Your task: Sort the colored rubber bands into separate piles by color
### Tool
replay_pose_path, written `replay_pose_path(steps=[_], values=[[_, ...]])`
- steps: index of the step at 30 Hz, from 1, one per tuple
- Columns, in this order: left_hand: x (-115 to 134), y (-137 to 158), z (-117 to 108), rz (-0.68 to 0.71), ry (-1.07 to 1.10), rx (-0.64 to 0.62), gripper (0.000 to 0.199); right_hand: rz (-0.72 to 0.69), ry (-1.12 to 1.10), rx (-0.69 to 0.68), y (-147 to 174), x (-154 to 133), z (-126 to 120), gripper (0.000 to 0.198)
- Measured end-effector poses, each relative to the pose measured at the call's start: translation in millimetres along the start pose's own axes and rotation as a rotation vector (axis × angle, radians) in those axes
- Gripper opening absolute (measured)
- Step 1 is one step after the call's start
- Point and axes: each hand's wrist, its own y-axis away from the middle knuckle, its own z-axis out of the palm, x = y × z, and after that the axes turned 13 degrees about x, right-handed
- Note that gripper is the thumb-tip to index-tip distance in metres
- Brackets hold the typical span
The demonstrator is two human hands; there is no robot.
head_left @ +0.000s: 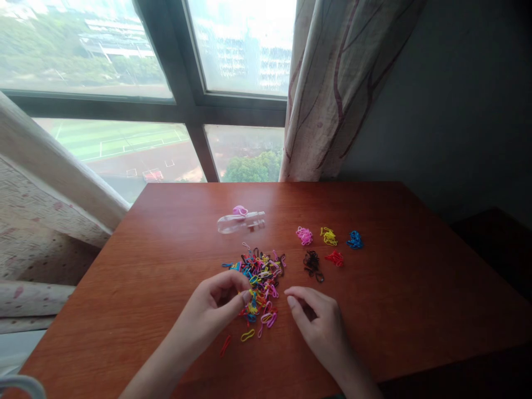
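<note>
A loose heap of small rubber bands in many colours lies on the brown table. My left hand is over the heap's near left side, thumb and forefinger pinched, with a bit of a yellow rubber band showing at the tips. Just right of the heap, my right hand has its thumb and forefinger drawn together; whatever they hold, if anything, is too small to make out. A yellow-green band and a red band lie apart, nearest to my left wrist.
Sorted by colour at right are small piles: pink, yellow, blue, black and red. Behind the heap lies a clear plastic bottle with a pink piece. Window and curtains border the table.
</note>
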Motion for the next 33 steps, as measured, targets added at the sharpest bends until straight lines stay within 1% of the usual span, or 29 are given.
replay_pose_path(steps=[3, 5, 8, 12, 14, 18, 24, 27, 29, 31, 33], values=[[-1, 0, 2, -0.031, 0.05, 0.007, 0.027, 0.039, -0.095, -0.087, 1, -18, 11, 0.019], [-2, 0, 3, -0.033, 0.04, 0.006, 0.027, 0.043, -0.109, -0.103, 0, -25, 18, 0.018], [-2, 1, 4, -0.024, 0.032, -0.006, 0.027, 0.067, -0.111, -0.106, -3, -30, 25, 0.018], [-2, 2, 6, -0.007, 0.053, -0.009, 0.027, 0.143, -0.206, -0.157, -4, -32, 30, 0.017], [-3, 2, 7, 0.009, 0.045, -0.001, 0.026, 0.169, -0.234, -0.143, -3, -32, 32, 0.017], [-5, 0, 7, 0.032, 0.018, 0.008, 0.025, 0.181, -0.218, -0.086, -4, -30, 31, 0.018], [-6, -1, 7, 0.043, -0.005, -0.004, 0.024, 0.156, -0.184, -0.062, -1, -28, 28, 0.016], [-5, 0, 8, 0.031, -0.019, -0.03, 0.026, 0.128, -0.136, -0.035, -1, -23, 22, 0.018], [-5, 0, 8, 0.025, -0.03, -0.03, 0.026, 0.115, -0.071, 0.028, -5, -13, 11, 0.02], [-5, 0, 8, 0.027, -0.045, -0.025, 0.026, 0.12, 0.016, 0.127, -12, 3, -8, 0.025], [-6, 0, 7, 0.037, -0.058, -0.025, 0.024, 0.137, 0.134, 0.225, -24, 24, -33, 0.03]])
